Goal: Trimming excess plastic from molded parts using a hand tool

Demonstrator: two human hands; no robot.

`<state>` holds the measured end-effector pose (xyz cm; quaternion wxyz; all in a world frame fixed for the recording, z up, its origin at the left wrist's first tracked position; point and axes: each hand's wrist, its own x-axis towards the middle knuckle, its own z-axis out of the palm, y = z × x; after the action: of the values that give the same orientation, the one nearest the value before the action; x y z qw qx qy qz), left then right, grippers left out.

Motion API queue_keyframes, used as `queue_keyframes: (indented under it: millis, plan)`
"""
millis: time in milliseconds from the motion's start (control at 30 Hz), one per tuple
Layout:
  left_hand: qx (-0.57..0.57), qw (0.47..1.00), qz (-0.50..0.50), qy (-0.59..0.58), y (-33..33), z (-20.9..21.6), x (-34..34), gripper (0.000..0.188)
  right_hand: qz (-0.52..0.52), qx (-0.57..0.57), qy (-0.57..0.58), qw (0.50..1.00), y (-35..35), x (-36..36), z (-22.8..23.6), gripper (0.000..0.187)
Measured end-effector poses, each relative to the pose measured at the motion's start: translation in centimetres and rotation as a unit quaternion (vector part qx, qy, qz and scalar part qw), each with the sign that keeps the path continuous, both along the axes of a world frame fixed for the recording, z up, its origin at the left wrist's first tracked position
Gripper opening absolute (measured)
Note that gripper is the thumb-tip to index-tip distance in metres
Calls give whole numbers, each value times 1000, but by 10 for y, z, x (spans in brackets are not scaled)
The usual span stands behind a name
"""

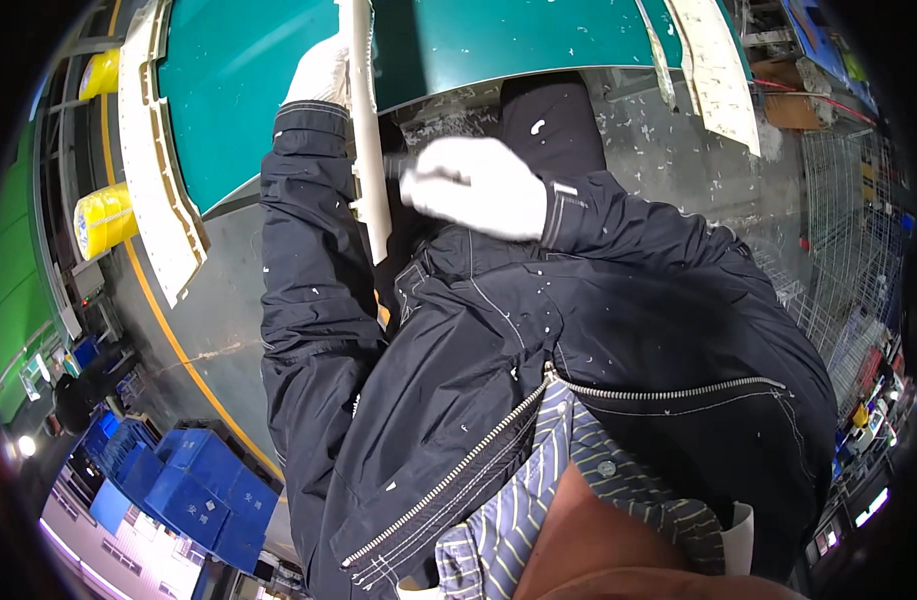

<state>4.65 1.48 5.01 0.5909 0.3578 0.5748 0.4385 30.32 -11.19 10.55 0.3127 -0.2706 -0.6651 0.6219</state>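
A long cream plastic trim strip (368, 130) stands nearly lengthwise in front of me, its near end by my lap and its far part over the green tabletop (478, 40). My left hand (318, 75), in a white glove, is at the strip's left side and closed on it; the strip hides some of its fingers. Just right of the strip's near part is my right hand (478, 188), also white-gloved, with its fingers curled. A small dark, blurred thing (404, 172) sticks out of it toward the strip; its kind cannot be made out.
Similar cream trim pieces lie at the table's left (153, 150) and right (718, 75) edges. Yellow tape rolls (105, 220) hang at the left. Blue crates (203, 490) stand lower left, a wire cage (848, 240) at the right. White shavings speckle table and floor.
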Motion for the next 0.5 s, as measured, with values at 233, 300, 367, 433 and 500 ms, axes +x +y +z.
queue_keyframes:
  millis: [233,300,367,433,500]
  plan:
    - [138,946,-152,251,1,-5,21,62,-64,-435,107,892,73,-24,-14,21]
    - [218,857,-147,444,-3,-24,-9,21,-9,-406,115,907,70,-34,-7,18]
    - [95,964,-55,240,-2,-36,-13,30,5,-370,61,927,64,-22,5,18]
    - [159,899,-115,393,3,-33,-4,32,55,-350,101,930,58,9,0,16]
    - [14,993,36,115,0,-40,-15,36,24,-348,83,933,44,43,18,16]
